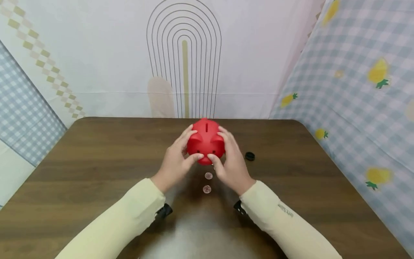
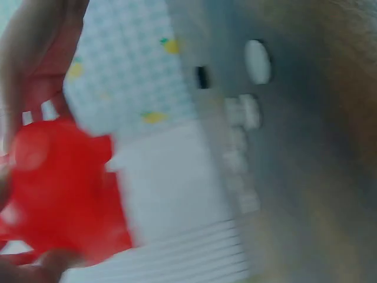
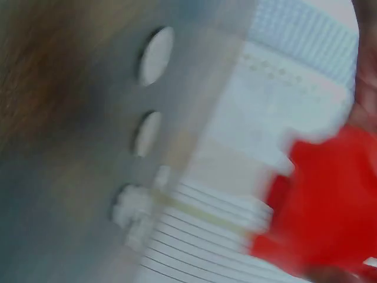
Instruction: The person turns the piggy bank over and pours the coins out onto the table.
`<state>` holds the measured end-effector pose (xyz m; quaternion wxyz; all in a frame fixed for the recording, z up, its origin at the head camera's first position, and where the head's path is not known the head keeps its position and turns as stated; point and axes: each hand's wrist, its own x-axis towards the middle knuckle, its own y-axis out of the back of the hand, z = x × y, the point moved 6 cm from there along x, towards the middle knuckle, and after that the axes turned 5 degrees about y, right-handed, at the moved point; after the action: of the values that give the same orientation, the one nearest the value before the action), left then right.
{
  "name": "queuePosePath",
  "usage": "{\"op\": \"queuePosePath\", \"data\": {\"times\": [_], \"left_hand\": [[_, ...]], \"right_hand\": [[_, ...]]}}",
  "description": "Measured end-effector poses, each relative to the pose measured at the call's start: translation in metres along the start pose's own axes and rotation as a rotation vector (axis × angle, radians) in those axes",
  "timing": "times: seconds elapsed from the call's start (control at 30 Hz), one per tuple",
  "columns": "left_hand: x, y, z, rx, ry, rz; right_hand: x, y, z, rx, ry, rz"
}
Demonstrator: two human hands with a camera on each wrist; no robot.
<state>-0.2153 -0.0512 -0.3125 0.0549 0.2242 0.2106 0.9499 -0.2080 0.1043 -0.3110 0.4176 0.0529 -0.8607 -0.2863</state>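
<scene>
Both hands hold a red piggy bank (image 1: 206, 140) between them, its slotted back and two ears showing in the head view. My left hand (image 1: 174, 162) grips its left side and my right hand (image 1: 235, 163) its right, both thumbs on the snout end. Both wrist views show it raised off the table, though blurred. Underneath lie silvery coins: one coin (image 1: 208, 176) just in front of the bank, another coin (image 1: 207, 189) nearer me. A cluster of coins (image 3: 132, 206) appears in the right wrist view, mostly hidden by the bank from above.
A small black round cap (image 1: 250, 156) lies on the brown wooden table (image 1: 106, 172), right of the right hand. White patterned cloth (image 1: 106, 54) hangs behind the table, with checked cloth (image 1: 349, 93) along the right side.
</scene>
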Motion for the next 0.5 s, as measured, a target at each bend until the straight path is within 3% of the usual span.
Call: {"op": "queuePosePath", "data": {"times": [0.13, 0.2, 0.3, 0.33, 0.4, 0.5], "left_hand": [[0.005, -0.011, -0.036, 0.005, 0.285, -0.081], [0.006, -0.014, -0.044, 0.009, 0.357, -0.101], [0.009, -0.016, -0.045, 0.014, 0.395, -0.111], [0.009, -0.015, -0.044, 0.014, 0.390, -0.103], [0.009, -0.013, -0.036, -0.004, 0.312, -0.071], [0.003, -0.006, -0.011, -0.016, 0.058, -0.009]], "right_hand": [[-0.006, -0.022, 0.030, 0.069, -0.308, -0.168], [-0.010, -0.026, 0.038, 0.106, -0.399, -0.196], [-0.011, -0.027, 0.042, 0.156, -0.469, -0.217], [-0.010, -0.026, 0.041, 0.161, -0.460, -0.211], [-0.006, -0.021, 0.034, 0.135, -0.359, -0.172], [-0.003, -0.004, 0.011, 0.056, -0.072, -0.024]]}}
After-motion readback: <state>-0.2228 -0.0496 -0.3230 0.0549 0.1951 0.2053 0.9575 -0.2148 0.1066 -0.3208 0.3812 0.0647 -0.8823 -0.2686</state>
